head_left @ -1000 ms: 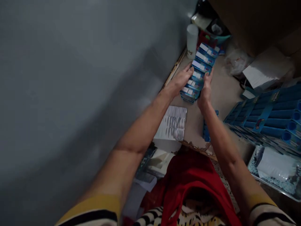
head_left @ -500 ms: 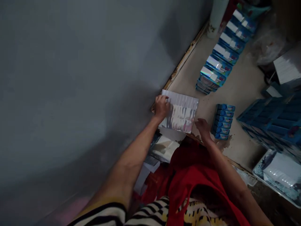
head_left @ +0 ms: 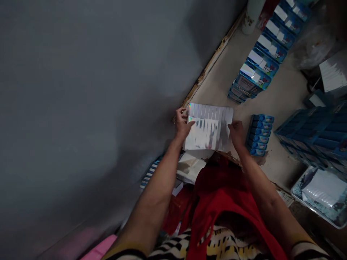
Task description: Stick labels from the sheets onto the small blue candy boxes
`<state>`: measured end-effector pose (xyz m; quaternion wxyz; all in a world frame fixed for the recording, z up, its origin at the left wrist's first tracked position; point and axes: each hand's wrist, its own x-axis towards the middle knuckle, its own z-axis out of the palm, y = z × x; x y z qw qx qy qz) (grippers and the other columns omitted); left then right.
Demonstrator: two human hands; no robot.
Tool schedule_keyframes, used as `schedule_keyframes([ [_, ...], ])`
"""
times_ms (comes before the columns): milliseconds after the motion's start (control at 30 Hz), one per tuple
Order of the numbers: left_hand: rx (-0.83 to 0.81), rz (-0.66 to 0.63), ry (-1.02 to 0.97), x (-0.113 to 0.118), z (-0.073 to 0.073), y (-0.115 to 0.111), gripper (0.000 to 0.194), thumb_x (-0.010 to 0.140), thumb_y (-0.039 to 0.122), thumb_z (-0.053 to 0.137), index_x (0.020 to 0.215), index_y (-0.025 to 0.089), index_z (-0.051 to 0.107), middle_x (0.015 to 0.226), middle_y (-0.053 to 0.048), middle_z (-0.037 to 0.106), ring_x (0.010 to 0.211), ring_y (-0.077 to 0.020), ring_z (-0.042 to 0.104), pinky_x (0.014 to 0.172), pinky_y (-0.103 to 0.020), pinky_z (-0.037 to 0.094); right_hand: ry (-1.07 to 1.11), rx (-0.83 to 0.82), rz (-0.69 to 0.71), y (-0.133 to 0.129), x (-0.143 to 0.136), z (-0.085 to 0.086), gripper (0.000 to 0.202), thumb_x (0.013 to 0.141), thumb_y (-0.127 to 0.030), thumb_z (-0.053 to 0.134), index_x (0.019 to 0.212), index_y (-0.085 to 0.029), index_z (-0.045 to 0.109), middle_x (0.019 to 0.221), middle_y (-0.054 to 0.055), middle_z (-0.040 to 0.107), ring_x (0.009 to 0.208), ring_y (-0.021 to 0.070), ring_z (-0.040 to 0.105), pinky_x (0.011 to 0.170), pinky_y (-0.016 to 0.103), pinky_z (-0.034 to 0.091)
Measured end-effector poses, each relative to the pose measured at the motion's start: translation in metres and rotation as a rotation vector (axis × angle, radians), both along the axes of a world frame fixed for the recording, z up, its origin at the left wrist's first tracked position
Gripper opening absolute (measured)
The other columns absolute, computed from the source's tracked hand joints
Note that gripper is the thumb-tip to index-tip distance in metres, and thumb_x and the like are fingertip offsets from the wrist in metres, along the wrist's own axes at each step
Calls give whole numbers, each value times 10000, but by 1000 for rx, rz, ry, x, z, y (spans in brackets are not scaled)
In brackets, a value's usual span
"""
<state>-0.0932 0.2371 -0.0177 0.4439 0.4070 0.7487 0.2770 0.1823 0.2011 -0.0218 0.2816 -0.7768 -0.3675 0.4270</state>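
Observation:
A shiny silver sheet of sticker labels (head_left: 207,131), marked with thin parallel strips, lies at the near corner of the worktop. My left hand (head_left: 183,124) is at its left edge, thumb over the top face and fingers curled beside the edge. At the opposite edge, my right hand (head_left: 236,133) pinches the sheet between thumb and bent fingers. Just right of that hand stands a short stack of small blue boxes (head_left: 260,135).
A long row of blue boxes with silver labels (head_left: 261,63) runs toward the back. More blue boxes (head_left: 314,135) are stacked at the right, above a tray (head_left: 296,196) holding silver sheets. A grey wall (head_left: 94,90) borders the worktop (head_left: 282,159) on the left.
My right hand has come up to the sheet's right edge and grips it. My left hand has shifted onto the left edge, its thumb now on top. The view has tilted slightly.

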Motion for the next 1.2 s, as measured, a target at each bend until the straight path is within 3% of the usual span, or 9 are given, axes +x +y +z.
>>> schedule_keyframes([
  [167, -242, -258, -521, -16, 30, -4, 668, 532, 274, 911, 1178, 198, 755, 952, -63, 749, 825, -215, 700, 723, -302, 569, 353, 107, 217, -1, 32, 28, 553, 692, -385, 753, 1216, -226, 675, 1141, 49, 766, 1096, 250, 705, 991, 406, 560],
  [267, -189, -156, -440, -4, 35, -13, 641, 456, 258, 953, 1071, 164, 800, 830, -36, 706, 745, -192, 664, 654, -282, 547, 413, 64, 233, -8, 47, 43, 458, 653, -434, 852, 1054, -223, 785, 1141, 53, 802, 1146, 281, 713, 1071, 450, 539],
  [433, -136, -36, -470, 20, 45, -33, 641, 450, 241, 948, 1072, 157, 817, 763, -33, 719, 667, -182, 658, 638, -296, 545, 555, 7, 99, -27, 59, 63, 572, 662, -468, 905, 1178, -241, 808, 1021, 45, 829, 957, 280, 772, 938, 467, 609],
  [567, -14, -25, -304, 30, 67, -42, 534, 535, 291, 944, 1045, 164, 847, 791, -37, 746, 690, -180, 663, 674, -298, 544, 305, 137, 122, -32, 65, 74, 533, 684, -478, 901, 1165, -259, 830, 1157, 49, 807, 1037, 270, 732, 992, 449, 581],
  [833, 187, -85, 61, 37, 92, -55, 123, 748, 299, 875, 835, 219, 839, 860, -46, 697, 910, -232, 676, 913, -372, 574, -194, 313, 279, -30, 68, 103, 301, 908, -544, 745, 946, -267, 856, 1040, 111, 689, 1087, 323, 633, 1041, 527, 500],
  [933, 256, -223, 255, 37, 107, -54, 164, 735, 325, 910, 845, 233, 829, 1117, -98, 715, 1188, -326, 649, 1139, -491, 476, -183, 342, 401, -22, 68, 114, 307, 953, -554, 698, 875, -282, 815, 1112, 108, 724, 1182, 345, 633, 1133, 551, 421],
  [1033, 285, -532, 246, 45, 121, -45, 360, 735, 378, 927, 1067, 273, 834, 1262, -100, 734, 1324, -387, 599, 1270, -583, 287, 16, 279, 565, -10, 70, 120, 348, 989, -551, 637, 839, -272, 782, 824, 41, 727, 857, 268, 691, 971, 446, 482],
  [1133, 214, -720, 129, 63, 121, -30, 172, 841, 364, 837, 992, 283, 849, 982, -78, 795, 1081, -348, 704, 1157, -501, 403, 72, 226, 646, 2, 75, 125, 390, 1002, -557, 616, 839, -241, 776, 678, 10, 661, 676, 205, 610, 790, 372, 463],
  [1200, 144, -741, 88, 77, 117, -20, 86, 873, 327, 794, 838, 276, 853, 836, -74, 780, 903, -314, 721, 956, -408, 479, -38, 251, 717, 9, 76, 131, 347, 1000, -541, 653, 945, -236, 809, 767, 31, 721, 780, 220, 643, 880, 402, 453],
])
